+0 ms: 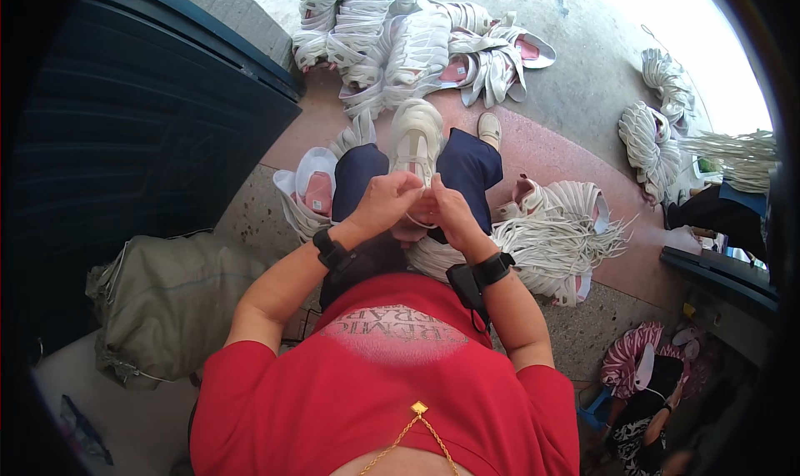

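A white shoe upper [417, 130] rests between my knees, toe pointing away from me. My left hand [385, 203] is closed in a pinch at its near end, over the lacing. Close beside it, my right hand [452, 213] is closed too, its thumb and fingers at the same spot. A thin white shoelace [423, 224] loops out below the fingers, and both hands appear to grip it; the exact hold is partly hidden. By my right thigh lies a thick bundle of loose white laces [550, 244], with stacked white uppers [558, 194] behind it.
Piles of white uppers [417, 47] cover the floor ahead, and more uppers [315, 189] lie by my left leg. A dark metal door [142, 118] and a green sack [171, 297] are at left. Other people [658, 393] sit at right, near further bundles [650, 147].
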{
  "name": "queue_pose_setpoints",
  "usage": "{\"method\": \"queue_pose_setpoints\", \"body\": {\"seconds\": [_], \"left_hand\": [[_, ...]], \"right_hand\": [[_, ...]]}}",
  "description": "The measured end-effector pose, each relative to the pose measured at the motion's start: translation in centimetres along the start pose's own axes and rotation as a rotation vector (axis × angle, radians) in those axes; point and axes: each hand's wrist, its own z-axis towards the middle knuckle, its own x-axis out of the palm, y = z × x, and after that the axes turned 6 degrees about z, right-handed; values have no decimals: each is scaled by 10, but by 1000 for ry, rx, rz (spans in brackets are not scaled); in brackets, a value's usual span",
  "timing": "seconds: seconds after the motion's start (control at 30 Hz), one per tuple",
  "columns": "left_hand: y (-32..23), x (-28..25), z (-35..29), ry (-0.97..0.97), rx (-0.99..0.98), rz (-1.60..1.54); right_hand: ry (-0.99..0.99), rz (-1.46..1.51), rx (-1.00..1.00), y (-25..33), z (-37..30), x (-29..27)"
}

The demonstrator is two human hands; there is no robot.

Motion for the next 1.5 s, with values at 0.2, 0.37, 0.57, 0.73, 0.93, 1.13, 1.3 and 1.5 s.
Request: {"method": "queue_pose_setpoints", "body": {"seconds": [0.2, 0.37, 0.57, 0.73, 0.93, 1.13, 1.3, 1.5], "left_hand": [[-17, -3, 5, 146, -190, -266], [-7, -16, 33, 46, -88, -154], [35, -23, 48, 12, -126, 163], [42, -9, 50, -26, -82, 174], [43, -13, 49, -5, -77, 178], [42, -17, 49, 12, -87, 155], [49, -17, 48, 5, -100, 134], [51, -18, 50, -18, -70, 185]], "right_hand": [[3, 461, -107, 33, 10, 8], [127, 530, -287, 85, 23, -26], [-115, -723, -557, 69, 51, -36], [-116, -1187, -611, 31, 66, -16], [-79, -1433, -577, 31, 78, -3], [-101, -1475, -524, 31, 83, 2], [-105, -1570, -428, 36, 86, 13], [80, -1114, -178, 41, 112, -10]]}}
